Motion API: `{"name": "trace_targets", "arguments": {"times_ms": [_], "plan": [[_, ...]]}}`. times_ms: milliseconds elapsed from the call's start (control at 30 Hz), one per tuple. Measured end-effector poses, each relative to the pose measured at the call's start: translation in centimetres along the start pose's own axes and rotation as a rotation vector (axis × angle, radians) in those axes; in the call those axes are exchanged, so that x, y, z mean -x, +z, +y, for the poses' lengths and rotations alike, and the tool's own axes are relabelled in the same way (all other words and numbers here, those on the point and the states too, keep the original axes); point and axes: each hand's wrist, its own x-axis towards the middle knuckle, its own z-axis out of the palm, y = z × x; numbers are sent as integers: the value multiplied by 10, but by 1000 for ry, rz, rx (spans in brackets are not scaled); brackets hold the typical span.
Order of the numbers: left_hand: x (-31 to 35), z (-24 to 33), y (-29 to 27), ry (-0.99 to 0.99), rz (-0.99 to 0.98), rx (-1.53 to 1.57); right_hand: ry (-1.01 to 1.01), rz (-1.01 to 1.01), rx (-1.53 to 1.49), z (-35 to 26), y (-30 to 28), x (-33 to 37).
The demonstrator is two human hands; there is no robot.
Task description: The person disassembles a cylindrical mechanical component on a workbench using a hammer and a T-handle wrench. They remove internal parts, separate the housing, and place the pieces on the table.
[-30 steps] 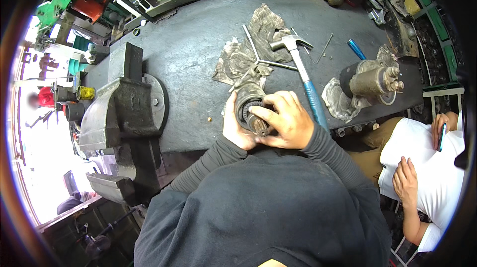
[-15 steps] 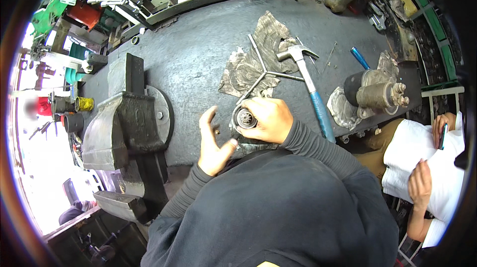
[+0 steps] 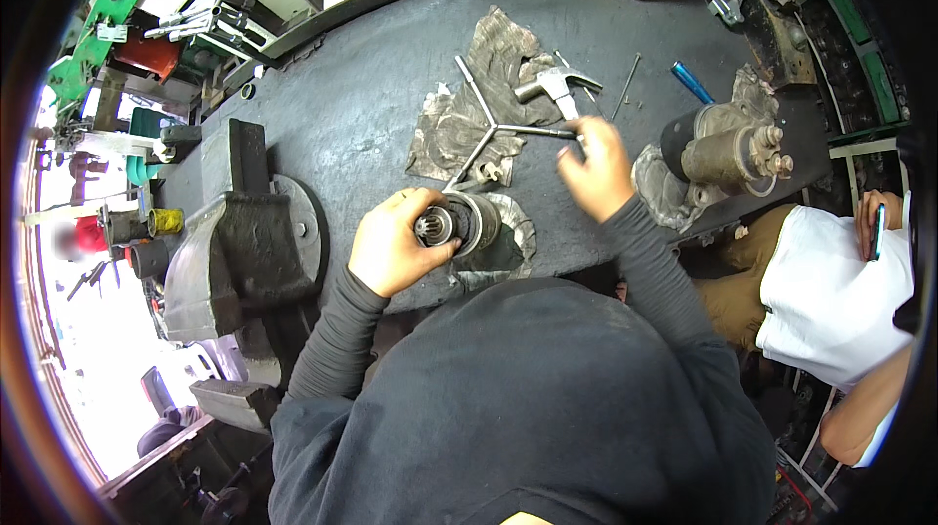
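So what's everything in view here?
Gear piece: one, grey, left hand
Housing: one, grey, right of gear piece
Three-armed wrench: one, silver, across rag
Rags: several, greyish, bench
Hammer: one, silver head, beyond right hand
Tool handle: one, blue, right
Cylindrical unit: one, black and grey, right
Vice: one, dark, left
Workbench: one, dark, centre
Co-worker: one, white shirt, right
Background clutter: uncountable, mixed, edges
Left hand: one, dark sleeve, on gear piece
Right hand: one, dark sleeve, near wrench
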Motion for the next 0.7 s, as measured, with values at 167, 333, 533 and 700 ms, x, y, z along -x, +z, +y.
{"name": "trace_targets", "arguments": {"times_ms": [167,333,533,700], "plan": [[-3,23,-12,1,-160,-270,353,-115,81,59,15,-18],[-7,18,1,77,-183,-177,446,-344,77,68,22,-44],[-7,22,10,72,-104,-160,625,-355,-597,55,-1,-37],[-5,36,0,69,-57,-138,562,-336,-942,-32,-70,-2]]}}
